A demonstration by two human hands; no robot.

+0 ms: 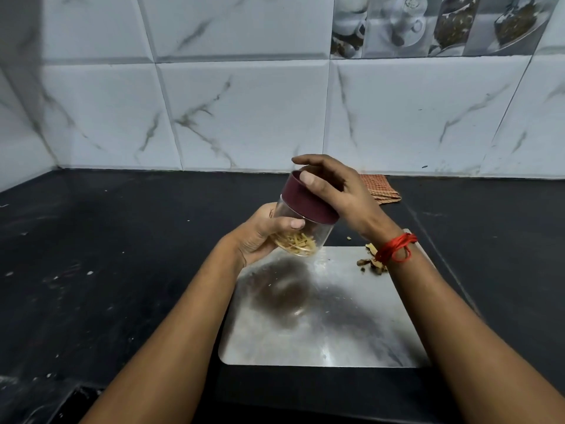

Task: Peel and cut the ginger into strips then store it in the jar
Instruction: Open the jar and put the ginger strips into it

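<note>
Jar: we hold the clear jar [318, 237] tilted in the air above the far edge of the steel board [321, 325].
Ginger: the pale ginger strips [298, 242] lie in the jar's bottom; we see none on the board.
Lid: the maroon lid [302, 200] sits on the jar's mouth; we cannot tell whether it is tight.
Left hand: our left hand [260, 237] wraps round the jar's body.
Right hand: our right hand [333, 188] curls fingers and thumb over the lid.
Peels: brown peels [371, 262] lie at the board's far right corner.
Progress: we judge peeling, cutting and filling done; only securing the lid and setting the jar down remain.
</note>
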